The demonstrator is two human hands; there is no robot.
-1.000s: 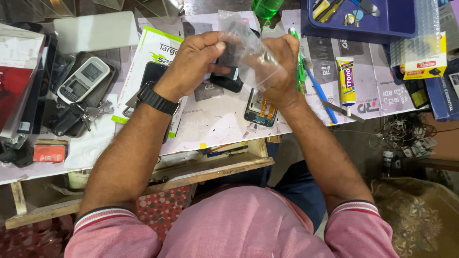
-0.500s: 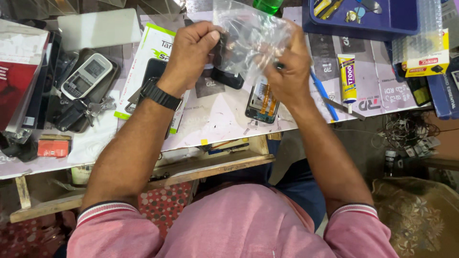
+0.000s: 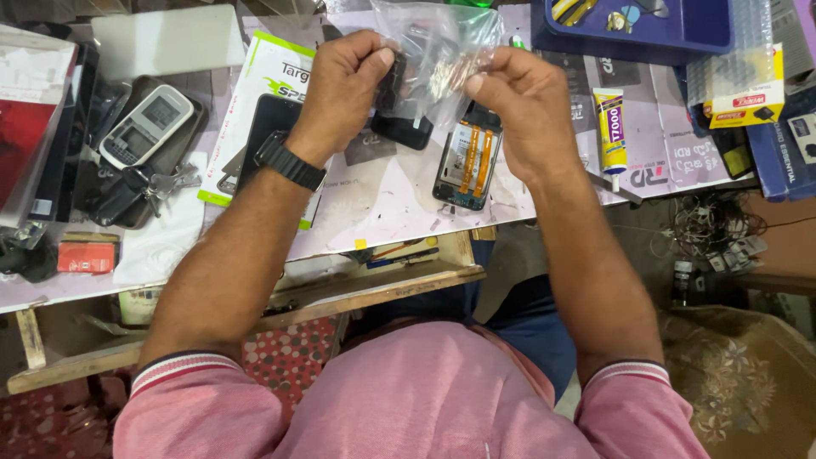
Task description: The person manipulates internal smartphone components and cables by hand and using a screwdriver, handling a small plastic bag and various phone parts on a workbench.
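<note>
A thin, glossy, crinkled clear plastic bag (image 3: 442,51) is pinched between the fingers (image 3: 374,64) of both hands. Below them, a matt paper-covered tabletop (image 3: 382,204) is seen, its edge of rough bare wood; the wrist strap (image 3: 289,161) is matt black.

- Clear crinkled plastic bag (image 3: 442,51): held above the bench, pinched at either side between the left hand (image 3: 348,81) and the right hand (image 3: 518,106); a small dark part shows through it.
- White and green printed card packet (image 3: 276,85): flat on the bench, partly under the left wrist.
- Grey keypad phone with pale rectangular screen (image 3: 146,126): far left, tilted, screen unlit.
- Yellow glue tube with red and black label (image 3: 609,127): lying right of the right hand.
- Yellow and white small box (image 3: 746,89): right edge, under bubble wrap.
- Small red packet (image 3: 85,257): near left bench edge.
</note>
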